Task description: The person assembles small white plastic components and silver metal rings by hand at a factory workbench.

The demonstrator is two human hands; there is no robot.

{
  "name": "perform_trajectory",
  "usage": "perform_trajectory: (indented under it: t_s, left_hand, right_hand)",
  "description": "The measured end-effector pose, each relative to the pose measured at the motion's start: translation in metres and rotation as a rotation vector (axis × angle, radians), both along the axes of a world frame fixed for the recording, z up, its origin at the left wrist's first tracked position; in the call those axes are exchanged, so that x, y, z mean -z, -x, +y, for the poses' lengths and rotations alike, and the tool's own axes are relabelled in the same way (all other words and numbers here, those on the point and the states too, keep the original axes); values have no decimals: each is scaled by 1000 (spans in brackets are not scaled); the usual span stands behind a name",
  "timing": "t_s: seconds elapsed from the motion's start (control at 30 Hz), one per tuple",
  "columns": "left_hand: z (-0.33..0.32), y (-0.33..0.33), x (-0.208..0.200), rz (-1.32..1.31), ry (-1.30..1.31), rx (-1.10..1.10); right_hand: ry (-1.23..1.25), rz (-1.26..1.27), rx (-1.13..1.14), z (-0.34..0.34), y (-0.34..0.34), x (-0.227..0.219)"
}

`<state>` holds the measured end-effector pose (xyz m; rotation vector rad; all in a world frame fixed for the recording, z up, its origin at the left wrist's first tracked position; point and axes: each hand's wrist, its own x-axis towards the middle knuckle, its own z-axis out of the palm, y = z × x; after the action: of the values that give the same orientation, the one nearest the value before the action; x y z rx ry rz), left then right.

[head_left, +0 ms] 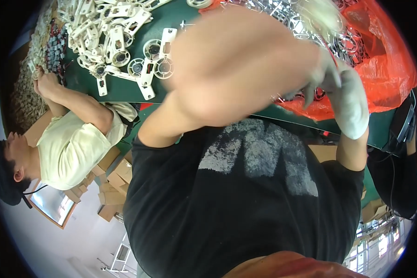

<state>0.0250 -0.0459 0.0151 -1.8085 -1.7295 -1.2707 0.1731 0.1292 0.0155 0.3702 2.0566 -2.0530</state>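
Note:
My left forearm [241, 65] crosses the upper middle of the view, large and blurred by motion. It hides much of the table behind it, and my left hand cannot be made out at its right end. My right hand [350, 102] wears a pale glove and is raised over the near side of a red plastic sheet [384, 69]. Its fingers bend toward the end of the left forearm, closed around something hidden. Shiny silver ring-shaped parts [352, 44] lie heaped on the red sheet, just beyond this hand. A blurred whitish shape [319, 16] shows above the heap.
Cream plastic parts with round frames [120, 55] are piled on the green table [171, 14] at the left. A co-worker in a pale shirt [74, 139] sits at far left, hands near small parts. Cardboard boxes [111, 197] stand behind. A black bag-like object [401, 125] is at right.

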Motion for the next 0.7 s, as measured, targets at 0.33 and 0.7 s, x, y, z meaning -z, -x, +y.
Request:
perform_trajectory:
  t_s: [0.33, 0.7]
  left_hand:
    - [-30, -36, 43, -211, 494, 26]
    - [-10, -10, 35, -227, 14, 93]
  right_hand:
    - [-173, 33, 530, 34, -29, 31]
    - [-743, 14, 136, -5, 6, -2]
